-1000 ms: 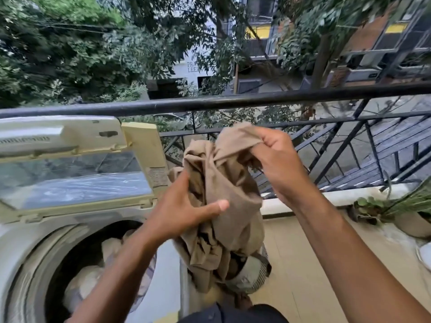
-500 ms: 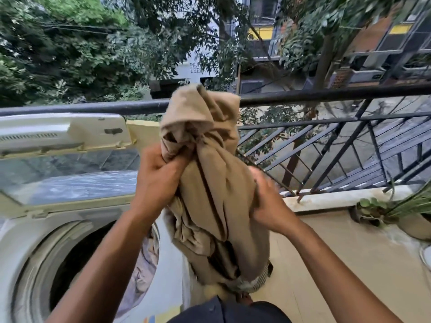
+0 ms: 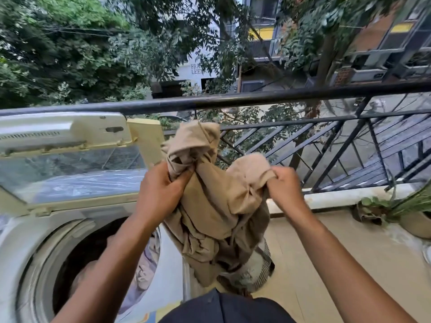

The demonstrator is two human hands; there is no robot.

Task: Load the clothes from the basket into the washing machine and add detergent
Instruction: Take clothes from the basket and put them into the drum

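Both hands hold a crumpled tan garment (image 3: 214, 206) in the air, just right of the washing machine's opening. My left hand (image 3: 161, 190) grips its upper left bunch; my right hand (image 3: 283, 185) pinches a fold on its right side. The top-loading washing machine (image 3: 25, 238) stands at the left with its lid (image 3: 70, 159) raised. Its dark drum (image 3: 77, 259) holds pale clothes, partly hidden by my left forearm. Below the hanging garment, the laundry basket (image 3: 261, 271) on the floor shows only part of its slatted rim.
A black metal balcony railing (image 3: 256, 99) runs across behind the machine and garment. Potted plants (image 3: 405, 210) stand on the tiled floor (image 3: 326, 252) at the right, against the low ledge. Trees and buildings lie beyond the railing.
My left hand has slid up to grip the garment's top bunch. My right hand let go of the top and now pinches a fold on the right, spreading the garment.
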